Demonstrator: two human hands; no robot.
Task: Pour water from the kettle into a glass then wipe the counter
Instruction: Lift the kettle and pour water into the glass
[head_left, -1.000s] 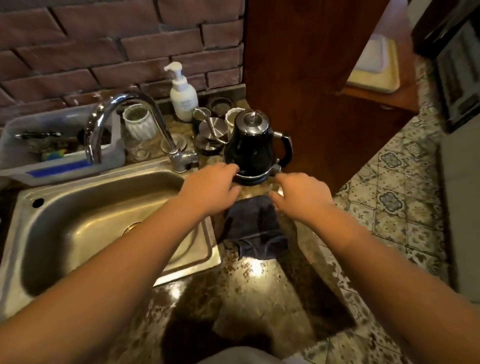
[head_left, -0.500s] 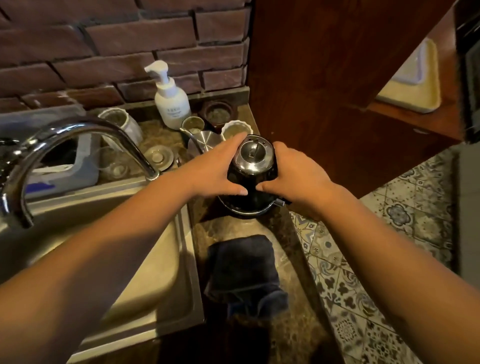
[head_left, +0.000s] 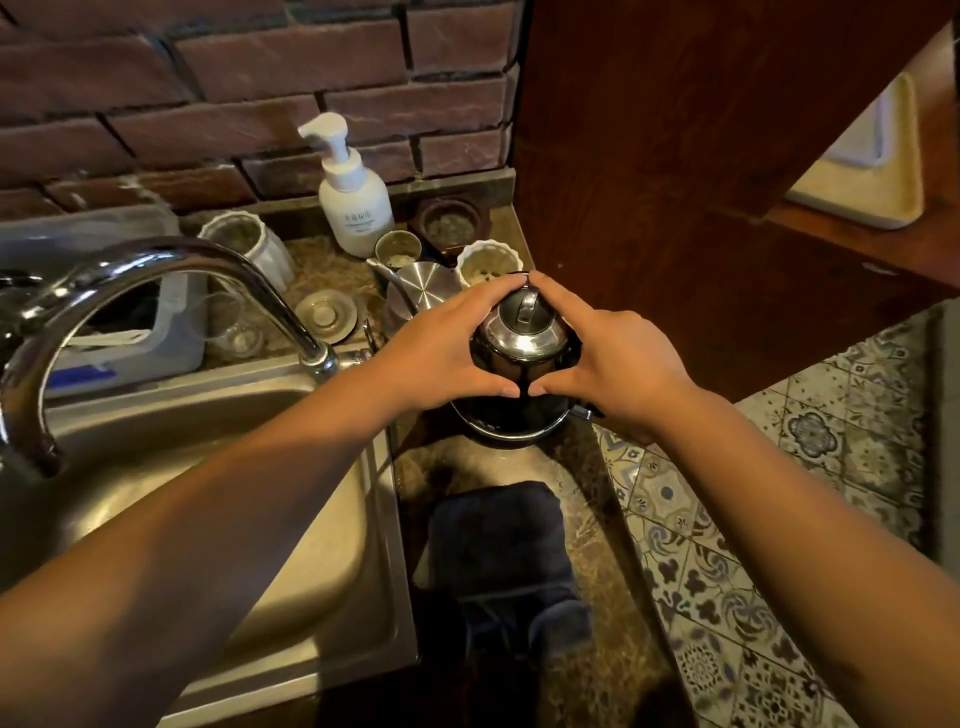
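Step in hand: getting hold of the kettle, i.e. the first part of the pour. Nothing poured yet, judging by how things lie.

Kettle sits on its base at the far right of the tabletop, just right of the sink, w/ a wooden panel behind it. Left hand is wrapped round the kettle's left side, right hand round its right side; fingers curl over the far edge of the lid and the thumbs nearly meet at the near side. Both hands are clasped on the body, not on the handle, which is hidden under the right hand or wrist.

A clear glass stands far left of the kettle, past the tap, beside a plastic bin. A dark cloth lies folded on the tabletop near the person, just this side of the kettle.

Next move, prob.: lift kettle clear of base, shift grip to the handle, bring it over to the glass or fetch the glass nearer. Needs care re the tap arc in between, plus the cups crowded just behind the kettle. Wipe w/ the cloth comes after.
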